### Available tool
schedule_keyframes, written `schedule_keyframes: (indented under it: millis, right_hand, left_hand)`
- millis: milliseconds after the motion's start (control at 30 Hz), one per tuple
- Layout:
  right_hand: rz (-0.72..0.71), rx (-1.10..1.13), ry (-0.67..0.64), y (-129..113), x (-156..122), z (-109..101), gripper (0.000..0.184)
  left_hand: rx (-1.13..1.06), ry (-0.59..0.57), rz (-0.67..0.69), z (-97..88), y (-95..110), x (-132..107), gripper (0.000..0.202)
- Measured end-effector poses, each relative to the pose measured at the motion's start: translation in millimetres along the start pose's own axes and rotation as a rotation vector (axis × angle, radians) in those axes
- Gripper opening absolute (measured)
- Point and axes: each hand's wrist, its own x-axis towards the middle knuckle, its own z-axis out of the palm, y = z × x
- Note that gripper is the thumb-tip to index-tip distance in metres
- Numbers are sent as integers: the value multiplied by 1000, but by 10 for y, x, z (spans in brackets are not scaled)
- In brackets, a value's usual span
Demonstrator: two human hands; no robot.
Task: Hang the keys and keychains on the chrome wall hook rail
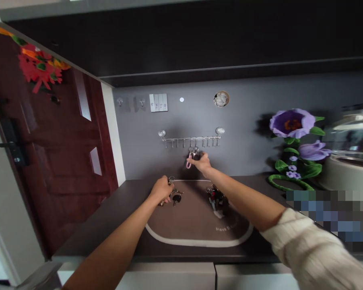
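My right hand [203,164] is up at the hook rail [192,139] on the grey wall, its fingers closed around a bunch of keys with a pink loop strap [188,161]. The top of that bunch is at the hooks near the rail's middle; whether its ring is on a hook I cannot tell. Lower and to the left, my left hand [162,189] is closed over a second bunch of keys [171,181], partly hidden by the fingers. A black-headed key [177,198] shows just beside it, above the brown mat [187,225].
Another pile of keys [218,200] lies on the mat's right side, under my right forearm. Purple flowers [292,124] and a glass-topped appliance [355,141] stand at right. A dark shelf [199,40] overhangs the counter. A dark red door [67,153] is at left.
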Motion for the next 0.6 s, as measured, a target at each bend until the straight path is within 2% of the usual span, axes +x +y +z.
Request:
schedule_keyframes:
  millis: [100, 167, 233, 300, 367, 433, 600]
  right_hand:
    - [104, 3, 155, -55, 158, 234, 77]
    - [82, 0, 187, -63, 217, 306, 56]
    - [20, -9, 187, -68, 232, 301, 34]
    - [-46, -15, 175, -102, 211, 230, 19]
    - [-105, -5, 147, -194, 175, 116, 11]
    - [-149, 26, 79, -348, 153, -12, 18]
    - [-174, 54, 167, -779, 199, -241, 19]
  left_hand:
    - [346, 132, 131, -31, -22, -5, 17]
    - [494, 168, 179, -51, -21, -15, 22]
    - [554, 152, 181, -63, -13, -26, 27]
    - [582, 130, 188, -68, 0, -39, 30]
    - [606, 118, 199, -71, 14, -55, 33]
    - [615, 112, 208, -75, 28, -71, 36]
    - [551, 111, 191, -111, 37, -79, 48]
